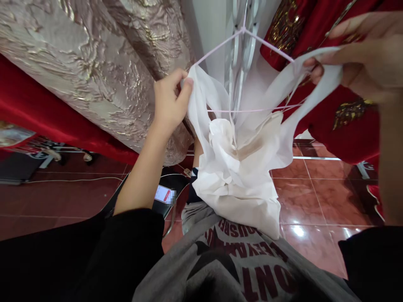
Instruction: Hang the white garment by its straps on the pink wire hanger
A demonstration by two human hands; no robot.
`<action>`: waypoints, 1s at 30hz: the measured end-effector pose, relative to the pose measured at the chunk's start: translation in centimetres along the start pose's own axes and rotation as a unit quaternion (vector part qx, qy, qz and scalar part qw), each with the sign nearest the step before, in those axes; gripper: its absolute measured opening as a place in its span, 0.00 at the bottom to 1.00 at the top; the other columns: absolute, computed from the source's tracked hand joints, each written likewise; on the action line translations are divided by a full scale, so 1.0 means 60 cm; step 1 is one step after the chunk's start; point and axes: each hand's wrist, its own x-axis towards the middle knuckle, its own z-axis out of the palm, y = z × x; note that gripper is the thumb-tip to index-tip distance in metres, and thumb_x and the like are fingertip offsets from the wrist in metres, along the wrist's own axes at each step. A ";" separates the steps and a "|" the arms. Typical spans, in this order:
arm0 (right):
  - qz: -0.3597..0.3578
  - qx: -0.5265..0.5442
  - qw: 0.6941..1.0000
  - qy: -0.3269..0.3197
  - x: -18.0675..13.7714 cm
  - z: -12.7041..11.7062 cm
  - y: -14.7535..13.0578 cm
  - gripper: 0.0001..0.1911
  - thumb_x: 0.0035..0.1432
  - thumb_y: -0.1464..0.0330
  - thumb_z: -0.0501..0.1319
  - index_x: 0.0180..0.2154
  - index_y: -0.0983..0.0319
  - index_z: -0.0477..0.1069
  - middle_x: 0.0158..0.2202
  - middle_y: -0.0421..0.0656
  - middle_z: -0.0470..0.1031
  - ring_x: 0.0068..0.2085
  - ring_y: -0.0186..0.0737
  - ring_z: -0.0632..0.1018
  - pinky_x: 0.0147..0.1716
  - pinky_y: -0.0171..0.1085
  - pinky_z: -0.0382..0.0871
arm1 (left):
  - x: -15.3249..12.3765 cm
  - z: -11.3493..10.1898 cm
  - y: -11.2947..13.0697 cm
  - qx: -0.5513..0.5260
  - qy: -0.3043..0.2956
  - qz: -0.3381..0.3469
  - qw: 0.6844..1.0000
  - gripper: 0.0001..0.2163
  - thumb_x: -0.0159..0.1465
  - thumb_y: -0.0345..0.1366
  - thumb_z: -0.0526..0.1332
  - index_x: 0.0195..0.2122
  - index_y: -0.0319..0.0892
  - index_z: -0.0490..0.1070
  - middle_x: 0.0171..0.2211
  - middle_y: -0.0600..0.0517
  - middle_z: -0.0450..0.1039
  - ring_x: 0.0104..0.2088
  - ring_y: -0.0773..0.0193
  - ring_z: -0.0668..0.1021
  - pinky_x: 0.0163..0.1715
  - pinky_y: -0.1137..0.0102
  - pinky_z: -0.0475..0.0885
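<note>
A white, thin-fabric garment (239, 180) hangs bunched in front of me on a pale pink hanger (219, 47), whose crossbar runs behind and through the cloth. My left hand (171, 100) pinches the fabric between thumb and fingers at the hanger's left end. At the upper right, my right hand (362, 58) grips a wide loop of the same cloth, held out past the hanger's right end. The lower folds of the garment rest against a grey printed shirt (226, 260).
Textured gold-pink fabric (103, 63) hangs on the left, red cloth with gold ornament (343, 113) on the right. White metal bars (236, 58) stand behind the hanger. A phone (163, 194) lies on a black seat. Red tiles (308, 201) cover the floor.
</note>
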 end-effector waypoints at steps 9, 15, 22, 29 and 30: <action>0.041 -0.279 0.957 -0.061 -0.054 0.052 0.019 0.17 0.56 0.77 0.74 0.45 0.59 0.74 0.24 0.36 0.78 0.23 0.36 0.76 0.23 0.35 0.64 | -0.014 0.002 0.011 -0.120 -0.024 -0.103 0.987 0.08 0.69 0.25 0.68 0.40 0.40 0.70 0.33 0.56 0.69 0.39 0.66 0.69 0.35 0.77 0.61; -0.113 -0.381 0.918 0.010 -0.099 0.058 0.019 0.10 0.61 0.77 0.69 0.36 0.57 0.71 0.27 0.38 0.73 0.30 0.36 0.74 0.37 0.42 0.66 | -0.023 0.032 -0.002 -0.158 0.028 -0.101 0.982 0.10 0.68 0.31 0.69 0.42 0.44 0.66 0.43 0.50 0.72 0.52 0.57 0.70 0.42 0.72 0.69; -0.260 -0.301 0.902 -0.169 -0.071 0.149 0.193 0.12 0.68 0.64 0.62 0.52 0.56 0.75 0.53 0.50 0.79 0.58 0.56 0.77 0.64 0.62 0.69 | -0.025 0.052 -0.034 -0.148 0.026 -0.101 0.984 0.19 0.58 0.26 0.72 0.45 0.50 0.68 0.54 0.44 0.71 0.68 0.46 0.64 0.57 0.59 0.71; -0.282 -0.309 0.905 -0.077 -0.086 0.183 0.296 0.17 0.73 0.64 0.53 0.56 0.55 0.75 0.55 0.50 0.79 0.58 0.56 0.77 0.66 0.64 0.65 | -0.043 0.051 -0.033 -0.168 0.055 -0.043 0.983 0.21 0.60 0.18 0.66 0.51 0.47 0.70 0.55 0.51 0.72 0.62 0.59 0.70 0.53 0.70 0.73; -0.286 -0.307 0.905 -0.067 -0.094 0.182 0.294 0.16 0.72 0.65 0.53 0.55 0.55 0.75 0.54 0.50 0.80 0.57 0.55 0.78 0.65 0.63 0.66 | -0.045 0.054 -0.026 -0.190 0.064 -0.031 0.979 0.21 0.61 0.16 0.64 0.50 0.45 0.69 0.53 0.53 0.73 0.57 0.63 0.72 0.49 0.74 0.73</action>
